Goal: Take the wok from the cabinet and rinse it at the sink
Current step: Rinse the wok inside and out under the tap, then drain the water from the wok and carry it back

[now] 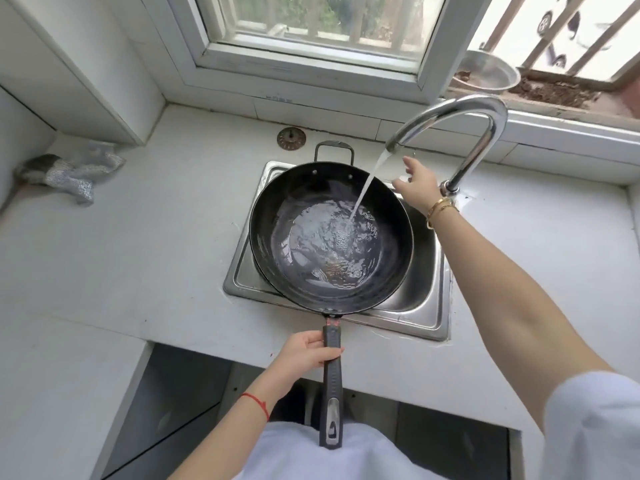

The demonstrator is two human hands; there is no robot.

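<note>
No readable text, label, brand or number; small dark marks on window frame [278, 98] illegible.

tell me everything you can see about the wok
The wok is round, dark and metallic-looking, upright over the steel sink, covering most of the basin. A small loop handle sits on its far rim; a long dark handle with a hanging slot points toward the person. The left hand grips that handle. Water from the faucet streams in and pools rippling at the bottom. The right hand reaches toward the faucet, not touching the wok.
</note>
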